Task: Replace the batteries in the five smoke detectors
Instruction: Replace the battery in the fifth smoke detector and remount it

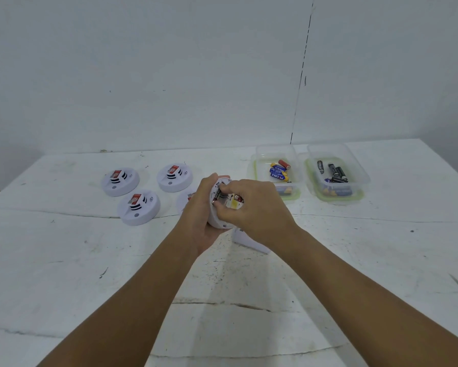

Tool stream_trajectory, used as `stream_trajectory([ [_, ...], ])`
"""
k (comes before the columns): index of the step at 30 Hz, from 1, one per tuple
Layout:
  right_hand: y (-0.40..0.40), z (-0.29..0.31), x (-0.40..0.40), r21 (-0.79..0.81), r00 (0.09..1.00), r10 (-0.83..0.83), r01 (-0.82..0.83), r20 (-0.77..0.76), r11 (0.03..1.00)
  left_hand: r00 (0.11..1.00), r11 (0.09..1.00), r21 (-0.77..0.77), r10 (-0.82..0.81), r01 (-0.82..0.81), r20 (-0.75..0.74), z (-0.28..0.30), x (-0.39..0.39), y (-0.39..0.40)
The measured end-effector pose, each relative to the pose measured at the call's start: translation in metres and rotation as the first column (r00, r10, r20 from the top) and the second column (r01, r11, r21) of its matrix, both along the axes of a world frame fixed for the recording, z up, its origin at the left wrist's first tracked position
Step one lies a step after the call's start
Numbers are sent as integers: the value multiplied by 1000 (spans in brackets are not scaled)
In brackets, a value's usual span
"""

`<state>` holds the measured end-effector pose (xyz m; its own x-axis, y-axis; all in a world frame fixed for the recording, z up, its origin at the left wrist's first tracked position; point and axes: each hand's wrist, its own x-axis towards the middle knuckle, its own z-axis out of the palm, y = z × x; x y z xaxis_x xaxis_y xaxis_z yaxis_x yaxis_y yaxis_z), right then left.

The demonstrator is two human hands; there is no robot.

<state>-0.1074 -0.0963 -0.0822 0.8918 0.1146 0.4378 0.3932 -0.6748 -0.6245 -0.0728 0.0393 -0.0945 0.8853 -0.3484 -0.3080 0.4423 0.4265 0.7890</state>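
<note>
Left hand (200, 207) clamps a white smoke detector (220, 207) by its rim, held above the table (63, 260), back open. Right hand (251, 207) fingertips pinch at a battery (216, 195) inside. Looks light, stiff plastic; grip rim, not clips.

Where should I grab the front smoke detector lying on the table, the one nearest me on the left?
Probably by its round rim, from above. The smoke detector lies flat on the table like a low disc, with a raised middle carrying a red sticker, so fingers spread across opposite edges should hold best. Its front and left sides have open space; other detectors sit behind and right.
</note>
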Motion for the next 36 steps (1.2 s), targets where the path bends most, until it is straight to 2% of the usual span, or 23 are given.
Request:
stream_trajectory([
  [11,-2,-5,1,178,1000,-5,10,-29,984,1000,998,54,-12,14,-27,-1,-1,3],
  [20,-12,-2,1,216,994,53,-32,-91,976,999,998,46,37,-37,-13,-2,2,-3],
  [25,-16,-1,-1,180,993,54,-35,-106,983,998,999,31,36,-35,-42,-3,3,-2],
  [31,-14,0,-3,296,977,123,-68,-172,953,993,993,58,108,-106,-40,-3,7,-7],
  [36,-6,-4,0,394,975,41,49,-217,918,988,983,99,156,-154,-12,-7,6,-19],
])
